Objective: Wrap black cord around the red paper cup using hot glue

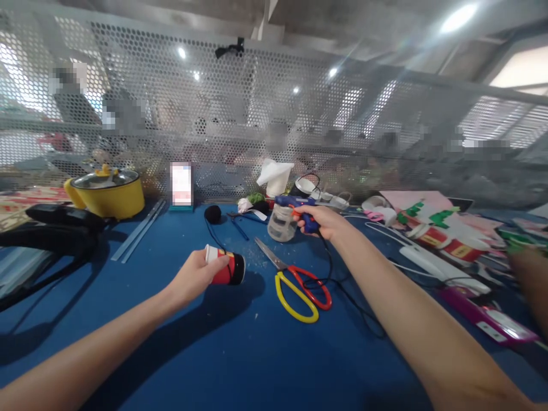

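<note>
My left hand (197, 273) is wrapped round a paper cup (222, 274), tilted on its side above the blue table. The cup is red with a white end and a black end, and a dark cord runs from it to a black yarn ball (213, 214). In my right hand (317, 221) is a blue glue gun (295, 201) with an orange trigger, pointing left over a clear plastic jar (282, 224). Its black cable trails down onto the table. Scissors (295, 282) with one red and one yellow handle lie between my hands, blades slightly apart.
A yellow pot (108, 194) with a glass lid stands back left, near clear strips (139, 230) and a lit phone (181, 185). Blue-handled pliers (240, 224) lie behind the cup. To the right are a white power strip (443, 268), red cups and a purple box (488, 317).
</note>
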The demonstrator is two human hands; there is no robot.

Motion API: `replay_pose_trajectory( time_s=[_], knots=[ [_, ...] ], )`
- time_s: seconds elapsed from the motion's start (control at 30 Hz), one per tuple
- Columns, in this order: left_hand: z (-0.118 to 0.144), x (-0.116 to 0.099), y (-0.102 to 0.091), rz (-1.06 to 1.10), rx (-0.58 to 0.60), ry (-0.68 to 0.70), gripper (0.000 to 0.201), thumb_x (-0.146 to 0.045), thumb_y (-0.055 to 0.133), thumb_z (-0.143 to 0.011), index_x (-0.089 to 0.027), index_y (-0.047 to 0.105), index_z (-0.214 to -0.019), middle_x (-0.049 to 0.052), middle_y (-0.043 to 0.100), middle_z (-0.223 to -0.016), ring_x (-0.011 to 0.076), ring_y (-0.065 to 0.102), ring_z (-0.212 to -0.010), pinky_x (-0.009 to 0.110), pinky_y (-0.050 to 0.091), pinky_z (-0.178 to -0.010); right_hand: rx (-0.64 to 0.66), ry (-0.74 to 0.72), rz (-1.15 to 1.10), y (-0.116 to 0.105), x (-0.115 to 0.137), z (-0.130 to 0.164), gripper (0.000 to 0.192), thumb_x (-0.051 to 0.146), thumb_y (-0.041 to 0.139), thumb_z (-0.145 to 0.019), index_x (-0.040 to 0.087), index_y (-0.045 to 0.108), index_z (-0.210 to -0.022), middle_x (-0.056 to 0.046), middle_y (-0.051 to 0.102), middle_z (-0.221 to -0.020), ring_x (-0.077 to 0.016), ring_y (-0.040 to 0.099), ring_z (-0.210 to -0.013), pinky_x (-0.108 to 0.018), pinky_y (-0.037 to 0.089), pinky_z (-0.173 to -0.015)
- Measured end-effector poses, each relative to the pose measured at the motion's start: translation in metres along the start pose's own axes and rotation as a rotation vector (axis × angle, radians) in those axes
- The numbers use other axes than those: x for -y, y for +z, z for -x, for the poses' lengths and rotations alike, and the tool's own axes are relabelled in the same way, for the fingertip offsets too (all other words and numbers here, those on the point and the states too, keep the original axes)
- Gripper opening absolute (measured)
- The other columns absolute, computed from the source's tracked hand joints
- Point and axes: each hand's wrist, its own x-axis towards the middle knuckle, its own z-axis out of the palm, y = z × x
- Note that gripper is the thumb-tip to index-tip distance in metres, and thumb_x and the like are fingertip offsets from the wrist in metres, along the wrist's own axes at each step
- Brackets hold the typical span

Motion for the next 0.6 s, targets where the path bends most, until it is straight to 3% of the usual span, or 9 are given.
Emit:
replay_pose_trajectory(
  time_s=[0.3, 0.47, 0.6],
  knots=[
    [0.001, 0.001, 0.000, -0.004, 0.003, 0.002, 0.026, -0.039, 0.047, -0.067, -0.015, 0.045, -0.058, -0.006, 0.039, -0.048, 0.0073, 0.032, -0.045, 0.021, 0.023, -0.044, 0.009, 0.049, 0.183, -0.007, 0.003, -0.010, 0.019, 0.028, 0.052, -0.076, 0.014, 0.052, -0.064, -0.001, 0.056, -0.045, -0.0077, 0.050, -0.036, -0.019, 0.045, -0.038],
    [0.003, -0.003, 0.001, -0.038, -0.001, -0.009, 0.025, -0.037, 0.046, -0.067, -0.015, 0.043, -0.056, -0.006, 0.034, -0.047, 0.0069, 0.028, -0.045, 0.021, 0.021, -0.043, -0.016, 0.040, 0.319, -0.009, 0.007, -0.008, 0.030, 0.036, 0.046, -0.079, 0.012, 0.053, -0.062, -0.004, 0.058, -0.050, -0.0085, 0.052, -0.040, -0.022, 0.047, -0.043],
    [0.004, -0.003, 0.001, -0.036, 0.016, -0.003, 0.026, -0.038, 0.046, -0.068, -0.015, 0.042, -0.055, -0.006, 0.034, -0.047, 0.0069, 0.028, -0.045, 0.021, 0.020, -0.044, -0.129, -0.006, 0.465, -0.015, 0.010, 0.005, 0.040, 0.047, 0.043, -0.076, 0.014, 0.054, -0.058, -0.008, 0.058, -0.053, -0.0153, 0.058, -0.052, -0.028, 0.047, -0.049]
  ],
)
